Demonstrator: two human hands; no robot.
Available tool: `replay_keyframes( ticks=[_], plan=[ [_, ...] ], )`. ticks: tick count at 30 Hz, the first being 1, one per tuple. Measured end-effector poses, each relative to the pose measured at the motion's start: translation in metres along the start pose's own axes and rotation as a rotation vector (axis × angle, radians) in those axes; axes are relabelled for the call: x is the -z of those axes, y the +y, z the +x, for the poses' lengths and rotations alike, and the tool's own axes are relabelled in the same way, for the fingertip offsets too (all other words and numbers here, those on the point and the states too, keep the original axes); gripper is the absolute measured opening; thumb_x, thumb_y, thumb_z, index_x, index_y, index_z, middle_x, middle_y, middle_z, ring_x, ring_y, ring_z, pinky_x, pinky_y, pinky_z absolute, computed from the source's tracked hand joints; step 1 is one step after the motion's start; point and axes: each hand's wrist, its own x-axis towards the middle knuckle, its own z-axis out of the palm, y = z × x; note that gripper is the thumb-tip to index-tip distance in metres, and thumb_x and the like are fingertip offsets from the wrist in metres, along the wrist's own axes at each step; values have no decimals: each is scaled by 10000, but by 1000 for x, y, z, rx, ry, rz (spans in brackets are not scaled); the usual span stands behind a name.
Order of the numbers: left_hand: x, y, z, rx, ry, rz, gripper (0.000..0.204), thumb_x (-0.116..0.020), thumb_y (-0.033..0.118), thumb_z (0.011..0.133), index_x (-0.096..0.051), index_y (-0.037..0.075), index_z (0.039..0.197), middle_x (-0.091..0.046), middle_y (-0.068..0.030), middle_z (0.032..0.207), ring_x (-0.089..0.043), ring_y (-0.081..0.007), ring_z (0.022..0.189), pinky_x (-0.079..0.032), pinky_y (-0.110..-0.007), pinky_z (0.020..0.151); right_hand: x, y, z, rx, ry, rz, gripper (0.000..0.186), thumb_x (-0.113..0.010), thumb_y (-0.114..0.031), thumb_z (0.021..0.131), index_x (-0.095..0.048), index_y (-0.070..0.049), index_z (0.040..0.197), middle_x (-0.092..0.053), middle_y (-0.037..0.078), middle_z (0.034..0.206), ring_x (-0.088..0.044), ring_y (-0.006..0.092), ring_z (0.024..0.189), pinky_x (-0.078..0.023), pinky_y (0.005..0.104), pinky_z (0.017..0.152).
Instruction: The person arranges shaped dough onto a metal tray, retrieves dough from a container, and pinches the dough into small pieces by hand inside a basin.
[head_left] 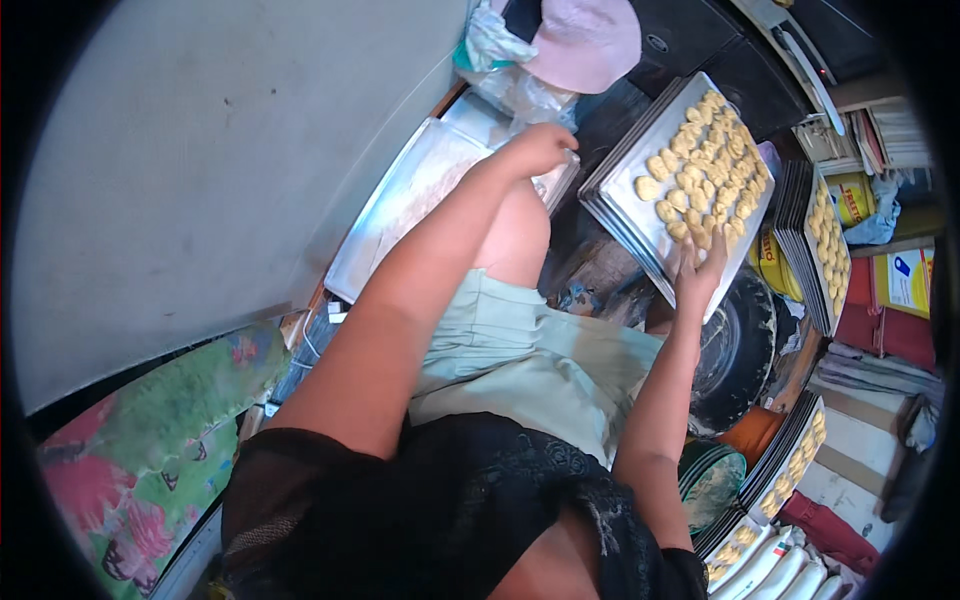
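My right hand (pixel 702 272) reaches over the near edge of a metal baking tray (pixel 640 215). Its fingers are stretched apart, close to or touching the lowest of many yellowish dough pieces (pixel 690 180). That tray tops a stack of similar trays and slopes in front of me. My left hand (pixel 538 152) is closed, with its fingers curled, above the corner of a floury metal tray (pixel 425 180) beyond my knee. What its fingers hold, if anything, is hidden.
At right stand more tray stacks (pixel 828 250) with dough, a black round basin (pixel 735 350), a green tub (pixel 712 480) and yellow containers (pixel 775 265). A pink hat (pixel 585 42) and plastic bags (pixel 520 95) lie beyond my left hand. A pale wall (pixel 200 180) rises at left.
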Motion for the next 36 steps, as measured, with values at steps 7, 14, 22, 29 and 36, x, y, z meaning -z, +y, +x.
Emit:
replay_keyframes(
  ticks=[7,14,22,29,36],
  plan=[
    [-67,-28,62,352,-489,183,402,-630,54,713,-645,81,1114,-667,-133,835,-654,-239,716,-545,-365,617,-14,-23,-45,-55,144,-132,536,-648,-202,848,-450,-49,1322,-376,221,1385,-346,372,1294,-261,440,1065],
    [-79,-44,55,393,-470,-355,347,-635,2,734,-624,-17,1080,-655,-128,895,-657,-207,737,-575,-347,659,-8,11,-54,-53,192,-168,520,-644,-176,853,-453,6,1302,-380,242,1365,-353,367,1285,-290,436,1059],
    [-65,-21,46,267,-347,-237,237,-655,63,724,-669,16,956,-650,-142,816,-668,-249,681,-583,-368,608,-8,2,-54,-85,204,-128,509,-645,-157,842,-463,-25,1299,-370,215,1380,-353,360,1295,-295,444,1057],
    [-75,-16,54,590,-350,-410,258,-654,228,758,-675,-2,873,-643,-132,793,-664,-242,680,-581,-358,614,-6,9,-54,-65,199,-143,508,-644,-153,840,-465,-31,1300,-376,208,1376,-358,360,1293,-300,445,1058],
    [-72,-22,55,68,-243,-222,232,-651,230,703,-710,68,860,-677,-168,864,-657,-282,774,-504,-376,718,-4,2,-47,-85,237,-139,500,-644,-135,834,-468,-36,1291,-412,211,1345,-372,361,1274,-277,457,1061]
  ],
)
